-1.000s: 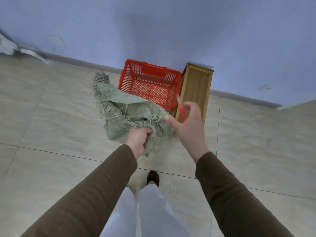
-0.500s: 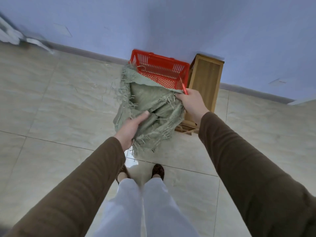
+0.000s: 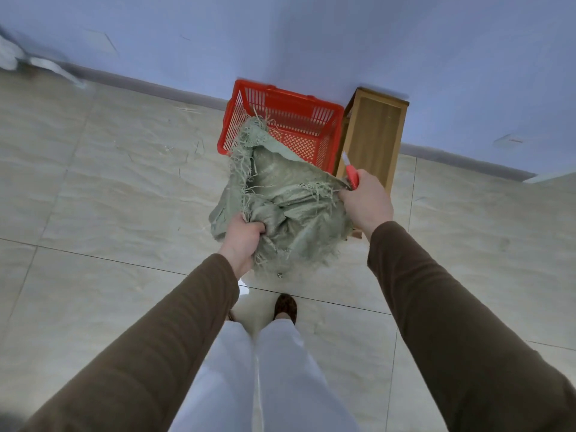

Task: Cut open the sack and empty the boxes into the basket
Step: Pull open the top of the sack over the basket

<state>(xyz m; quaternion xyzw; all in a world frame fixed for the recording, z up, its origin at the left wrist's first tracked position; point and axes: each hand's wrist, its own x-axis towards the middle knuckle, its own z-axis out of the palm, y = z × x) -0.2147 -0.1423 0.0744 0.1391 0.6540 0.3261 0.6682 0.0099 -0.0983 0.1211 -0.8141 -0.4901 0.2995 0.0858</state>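
A frayed green woven sack (image 3: 290, 210) hangs in the air in front of me, its ragged top edge reaching over the near rim of the red plastic basket (image 3: 299, 120) on the floor by the wall. My left hand (image 3: 243, 241) clutches a bunch of the sack's lower left fabric. My right hand (image 3: 366, 202) pinches the sack's right edge and also holds a red utility knife (image 3: 350, 173) with its blade pointing up. No boxes are visible; the sack's inside is hidden.
A light wooden cabinet (image 3: 374, 135) stands right beside the basket against the blue wall. Loose green fibres lie on the beige tiled floor (image 3: 124, 188) left of the basket. My feet (image 3: 285, 307) stand just behind the sack.
The sack was lifted off the floor and brought toward the basket. My right hand, knife in it, took hold of the sack's right edge, and the sack now hangs spread between both hands.
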